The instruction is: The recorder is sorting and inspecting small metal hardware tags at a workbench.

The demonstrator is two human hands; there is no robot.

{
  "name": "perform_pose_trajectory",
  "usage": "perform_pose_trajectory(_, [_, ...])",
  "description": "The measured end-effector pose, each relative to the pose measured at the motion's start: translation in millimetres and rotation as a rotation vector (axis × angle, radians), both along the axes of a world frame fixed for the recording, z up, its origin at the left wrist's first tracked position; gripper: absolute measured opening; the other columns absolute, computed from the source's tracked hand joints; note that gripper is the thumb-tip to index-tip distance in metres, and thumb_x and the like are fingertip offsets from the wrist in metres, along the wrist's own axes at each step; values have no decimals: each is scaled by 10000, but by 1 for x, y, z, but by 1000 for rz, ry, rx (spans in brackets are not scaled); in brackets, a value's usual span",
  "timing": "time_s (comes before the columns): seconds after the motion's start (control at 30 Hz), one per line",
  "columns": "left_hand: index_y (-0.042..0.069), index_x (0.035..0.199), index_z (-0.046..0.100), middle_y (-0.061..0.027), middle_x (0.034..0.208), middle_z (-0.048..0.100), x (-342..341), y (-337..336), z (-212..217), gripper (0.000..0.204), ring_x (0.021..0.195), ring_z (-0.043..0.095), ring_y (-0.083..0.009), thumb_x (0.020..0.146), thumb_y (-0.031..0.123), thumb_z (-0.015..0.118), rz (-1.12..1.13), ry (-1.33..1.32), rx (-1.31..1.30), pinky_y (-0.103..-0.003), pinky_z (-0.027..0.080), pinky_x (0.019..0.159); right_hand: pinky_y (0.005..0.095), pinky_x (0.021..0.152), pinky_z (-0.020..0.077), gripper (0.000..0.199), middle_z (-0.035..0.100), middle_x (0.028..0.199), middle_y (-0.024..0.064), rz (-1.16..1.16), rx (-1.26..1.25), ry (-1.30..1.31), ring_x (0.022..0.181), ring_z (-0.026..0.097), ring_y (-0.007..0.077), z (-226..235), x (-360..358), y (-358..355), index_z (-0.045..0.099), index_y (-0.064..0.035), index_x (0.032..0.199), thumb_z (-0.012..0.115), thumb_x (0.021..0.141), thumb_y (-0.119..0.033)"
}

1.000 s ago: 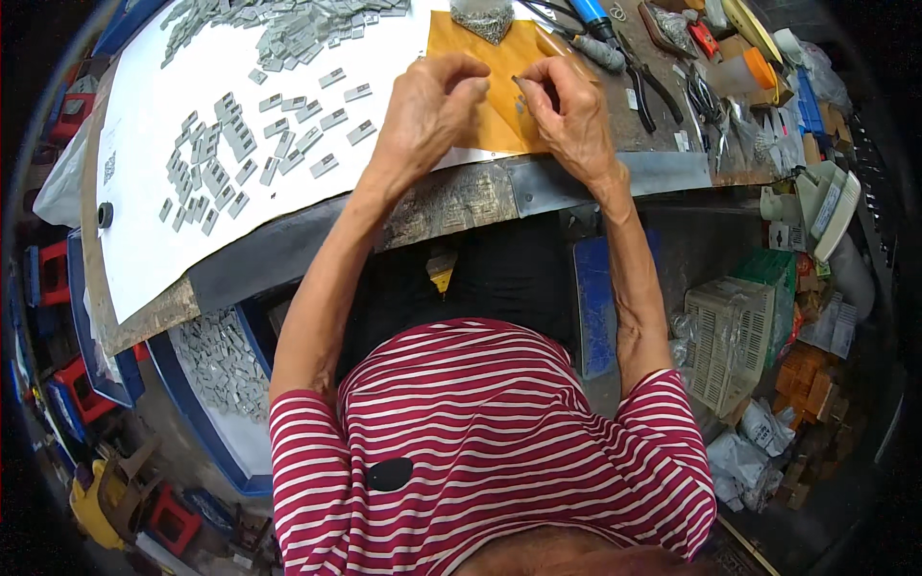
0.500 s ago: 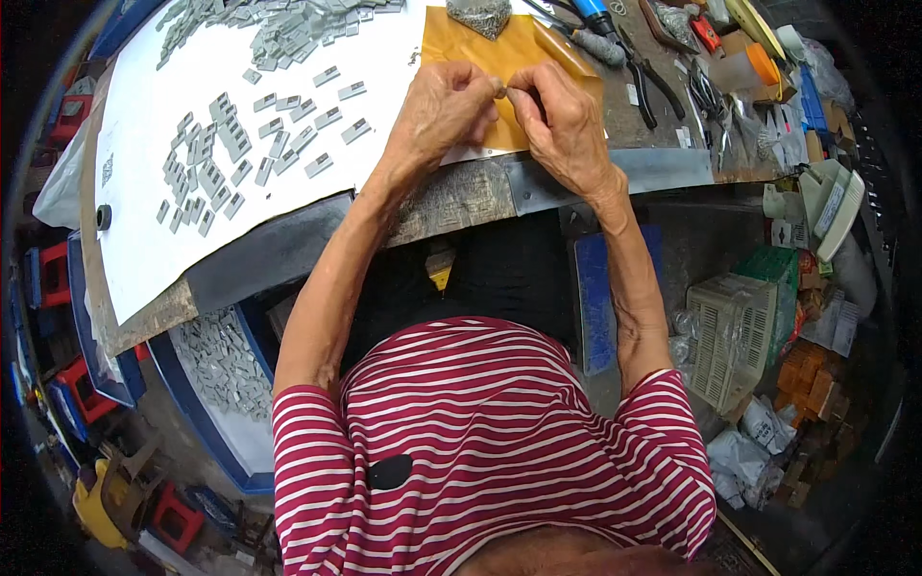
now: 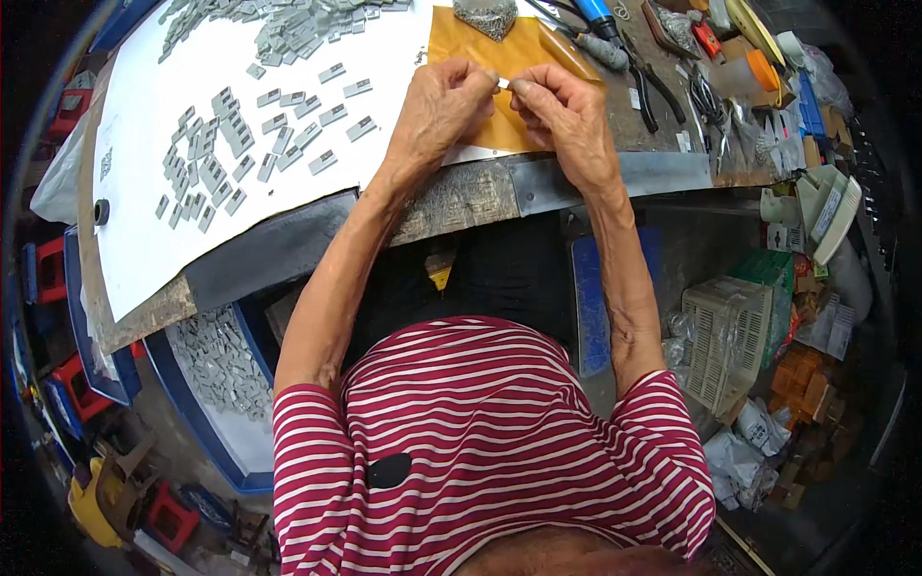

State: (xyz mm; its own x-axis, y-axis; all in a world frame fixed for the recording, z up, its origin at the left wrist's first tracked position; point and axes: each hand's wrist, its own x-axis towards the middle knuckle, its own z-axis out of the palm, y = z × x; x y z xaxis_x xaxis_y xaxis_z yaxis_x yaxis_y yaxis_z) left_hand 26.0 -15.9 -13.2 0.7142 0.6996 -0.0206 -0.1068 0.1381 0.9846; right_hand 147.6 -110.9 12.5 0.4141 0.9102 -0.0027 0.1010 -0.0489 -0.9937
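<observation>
My left hand (image 3: 434,113) and my right hand (image 3: 573,123) meet above an orange-brown sheet (image 3: 456,38) near the table's front edge. Thumb and fingers of each are pinched on a small light-coloured piece (image 3: 503,84) between them. Its details are mostly covered by the fingertips. Left of my hands, several small grey rectangular pieces (image 3: 361,127), each with a dark mark, lie spaced out on a white sheet (image 3: 288,213). A tighter group of similar pieces (image 3: 230,123) lies farther left, and a loose heap (image 3: 298,36) lies at the back.
A clear bag of small metal parts (image 3: 488,17) sits beyond my hands. To the right are black-handled pliers (image 3: 661,96), a blue-handled tool (image 3: 595,13) and an orange-lidded jar (image 3: 749,72). Below the table's left side stands a blue tray (image 3: 252,480) of grey pieces.
My right fingers have shifted their pinch and spread a little. The light piece between my fingertips shows more plainly. The whole view has shifted slightly.
</observation>
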Motion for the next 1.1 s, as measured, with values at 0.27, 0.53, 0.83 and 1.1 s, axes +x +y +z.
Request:
perform_pose_trajectory(0.27, [30,714,525,17,582,467,3,1,-5,246,479,386,-48,843,240,532,79,109,254,-204,303,420,172,425,350,172,550,640,-5,-32,-31,-32,499,451,30,-4,-1,5,572,2,797,568,830,-166])
perform_pose_trajectory(0.53, [31,703,504,14,576,450,1,0,-2,267,482,387,-58,868,242,498,23,136,247,-206,305,427,180,414,335,168,536,617,-4,-54,-35,-83,491,445,36,-7,0,6,563,0,766,554,816,-160])
perform_pose_trajectory(0.83, [20,774,537,1,604,490,-2,-4,10,239,485,412,-56,871,235,497,-35,122,130,-201,313,428,175,390,288,162,494,602,-10,-37,-29,189,465,397,32,-8,3,5,538,-11,715,553,799,-149])
perform_pose_trajectory(1.1, [10,831,557,-1,639,504,3,-3,0,236,503,419,-59,842,245,544,-5,40,113,-192,328,449,170,405,316,166,509,616,-7,-48,-18,62,480,421,32,-8,-1,4,539,-9,725,547,812,-150])
